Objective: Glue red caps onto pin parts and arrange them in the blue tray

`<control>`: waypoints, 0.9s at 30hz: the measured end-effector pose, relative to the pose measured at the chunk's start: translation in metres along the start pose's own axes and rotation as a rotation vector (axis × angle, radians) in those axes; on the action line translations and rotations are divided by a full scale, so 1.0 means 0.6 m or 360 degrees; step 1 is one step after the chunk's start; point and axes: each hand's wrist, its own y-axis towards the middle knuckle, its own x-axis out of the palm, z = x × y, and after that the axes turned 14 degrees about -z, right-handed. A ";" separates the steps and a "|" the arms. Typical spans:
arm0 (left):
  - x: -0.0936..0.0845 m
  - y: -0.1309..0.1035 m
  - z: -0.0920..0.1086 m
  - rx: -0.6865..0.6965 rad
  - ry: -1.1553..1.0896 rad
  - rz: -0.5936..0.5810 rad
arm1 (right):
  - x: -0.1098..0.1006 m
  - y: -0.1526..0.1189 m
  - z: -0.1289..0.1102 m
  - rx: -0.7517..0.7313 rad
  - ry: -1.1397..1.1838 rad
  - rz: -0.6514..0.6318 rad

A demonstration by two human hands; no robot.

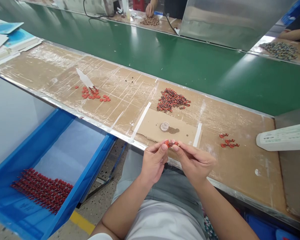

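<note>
Two-handed, pinching red part [172,144] between fingertips of left hand [153,162] and right hand [195,163], near bench's [242,194] front edge. Facing scuffed, taped cardboard [107,78] bearing dark-red pile [172,100], small cup [164,126], dark stain [174,130]. Looking across green belt [140,55] to co-worker's hand [149,10] beside brown pile [150,22]. Having blue tray [90,173] low at left, holding red rows [43,190].

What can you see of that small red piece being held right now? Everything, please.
The small piece looks red toward both ends and darker between; its material and finer parts are too small to tell. It lies roughly level, side to side, pinched by the left grip and right grip, near the table's front edge.
</note>
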 end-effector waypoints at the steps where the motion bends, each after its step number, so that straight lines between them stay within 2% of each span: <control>1: 0.000 0.000 0.000 -0.0001 0.0001 -0.0002 | 0.000 0.000 0.000 -0.0002 -0.0002 -0.0005; 10: -0.002 0.001 -0.002 0.0022 0.0023 0.0015 | 0.004 -0.002 0.001 -0.0007 -0.0051 0.0026; 18: -0.002 -0.002 -0.005 0.0066 0.0055 0.0111 | 0.007 -0.005 -0.003 0.0035 -0.0026 0.0056; 27: -0.004 -0.009 -0.007 0.0251 0.0298 0.0118 | 0.005 -0.009 -0.007 0.0012 -0.0059 0.0005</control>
